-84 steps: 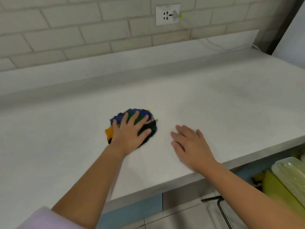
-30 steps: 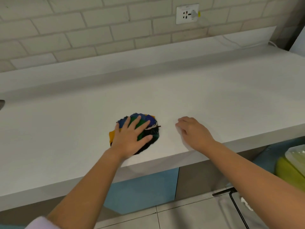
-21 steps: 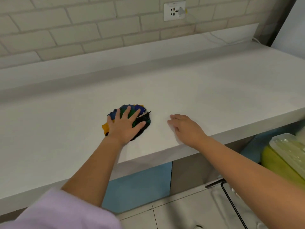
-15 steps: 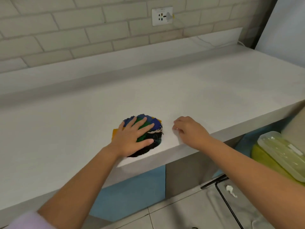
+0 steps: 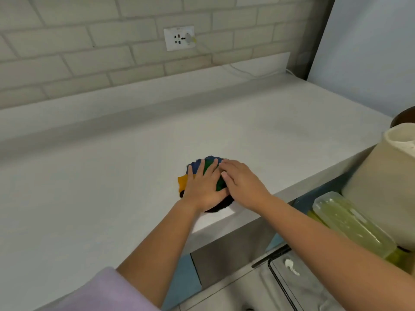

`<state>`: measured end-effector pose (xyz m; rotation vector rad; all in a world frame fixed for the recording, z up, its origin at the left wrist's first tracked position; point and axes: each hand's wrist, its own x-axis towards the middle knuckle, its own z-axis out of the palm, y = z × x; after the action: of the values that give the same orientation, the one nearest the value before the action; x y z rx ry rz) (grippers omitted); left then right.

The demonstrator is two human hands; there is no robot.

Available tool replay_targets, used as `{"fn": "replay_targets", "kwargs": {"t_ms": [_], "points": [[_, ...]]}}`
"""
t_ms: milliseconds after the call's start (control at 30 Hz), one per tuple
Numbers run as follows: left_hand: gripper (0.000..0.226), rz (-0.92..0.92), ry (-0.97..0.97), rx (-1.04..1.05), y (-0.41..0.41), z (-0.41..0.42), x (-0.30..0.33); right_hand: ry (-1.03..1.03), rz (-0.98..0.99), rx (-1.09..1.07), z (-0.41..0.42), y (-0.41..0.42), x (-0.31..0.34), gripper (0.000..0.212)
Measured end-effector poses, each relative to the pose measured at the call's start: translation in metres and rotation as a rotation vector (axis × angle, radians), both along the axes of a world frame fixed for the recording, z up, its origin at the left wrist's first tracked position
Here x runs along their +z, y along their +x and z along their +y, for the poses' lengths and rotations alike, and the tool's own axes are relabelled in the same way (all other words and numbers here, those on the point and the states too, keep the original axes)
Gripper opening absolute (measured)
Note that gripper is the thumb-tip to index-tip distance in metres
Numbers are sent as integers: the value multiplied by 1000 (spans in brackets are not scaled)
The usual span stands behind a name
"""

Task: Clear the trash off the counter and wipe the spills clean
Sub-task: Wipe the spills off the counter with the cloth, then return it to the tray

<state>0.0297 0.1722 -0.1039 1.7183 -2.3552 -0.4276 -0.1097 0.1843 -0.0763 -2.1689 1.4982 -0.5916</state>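
A bunched multicoloured cloth (image 5: 197,165), blue, green, orange and black, lies on the white counter (image 5: 101,176) close to its front edge. My left hand (image 5: 203,187) presses flat on top of the cloth with fingers spread. My right hand (image 5: 242,182) lies over the cloth's right side, its fingers touching the cloth and the left hand's fingers. Most of the cloth is hidden under both hands. No spill or trash shows on the counter surface.
A brick wall with a socket (image 5: 179,38) and a white cable (image 5: 247,72) runs behind the counter. Right of the counter stand a beige container (image 5: 381,180) and a yellow-green bin with a clear lid (image 5: 350,225). A small white scrap (image 5: 290,265) lies on the floor.
My right hand moved left from the bare counter onto the cloth beside my left hand. The cloth and left hand slid nearer the front edge. The view shifted right.
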Motion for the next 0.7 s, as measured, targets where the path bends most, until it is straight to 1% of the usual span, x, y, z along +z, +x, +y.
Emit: {"fn": "replay_targets", "kwargs": {"t_ms": [67,100,133,167,200,233,267,333,400,433,500,533,567,633,667,700], "points": [[52,429,134,17,-3,-16,6,82,-14,23,-5,-2,-7,55],[50,594,173,61,3,-20,8,93,64,46,-5,0,-13,65],[46,655,138,108,9,-25,9,78,176,75,-5,-1,-17,77],[43,615,61,159,15,-30,11,60,270,110,-6,-4,-21,84],[41,536,-14,195,24,-36,11,60,323,134,-9,-9,-22,82],[41,448,-59,221,31,-42,9,56,336,139,-13,-16,-21,74],[44,361,-55,246,35,-47,9,37,335,122,-21,-27,-20,65],[51,171,17,253,38,-53,4,6,358,4,-36,-56,-15,55],[55,5,50,242,32,-55,-1,51,392,-201,-58,-89,-10,57],[56,-40,43,240,26,-56,-3,94,398,-290,-69,-99,-9,60],[56,-56,36,230,11,-58,-3,141,367,-389,-81,-95,-12,63],[55,-34,42,223,5,-60,-2,130,348,-376,-82,-82,-15,65],[54,-1,53,221,-4,-66,-1,101,341,-312,-80,-70,-18,70],[53,59,74,211,-18,-77,3,58,369,-92,-69,-57,-22,81],[52,71,76,203,-26,-82,6,52,388,-5,-66,-65,-22,79],[51,71,71,198,-34,-86,9,47,401,42,-67,-81,-21,71]]}}
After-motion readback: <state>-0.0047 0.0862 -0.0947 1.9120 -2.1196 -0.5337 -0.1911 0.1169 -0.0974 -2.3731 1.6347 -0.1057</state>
